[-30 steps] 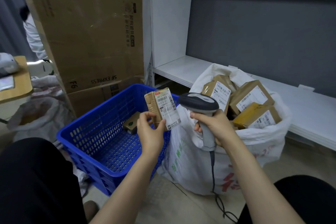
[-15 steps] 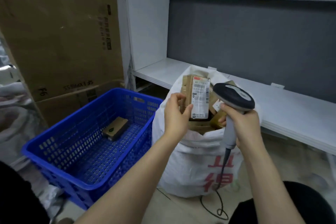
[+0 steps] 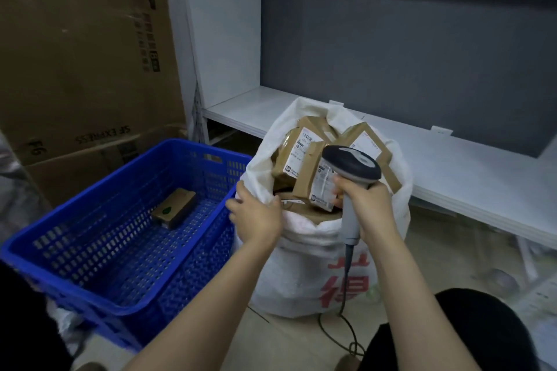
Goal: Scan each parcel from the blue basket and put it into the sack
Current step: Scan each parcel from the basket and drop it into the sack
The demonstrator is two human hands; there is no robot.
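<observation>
The labelled parcel point(image 3: 313, 187) lay tilted in the mouth of the white sack point(image 3: 301, 274), between the two hands, on other brown parcels point(image 3: 294, 156). The left hand point(image 3: 256, 217) was at the sack's near rim, fingers loosely spread, holding nothing. The right hand point(image 3: 369, 205) gripped the scanner point(image 3: 351, 164) by its handle. Left of the left hand, the blue basket point(image 3: 120, 309) held one small brown box point(image 3: 174, 208).
</observation>
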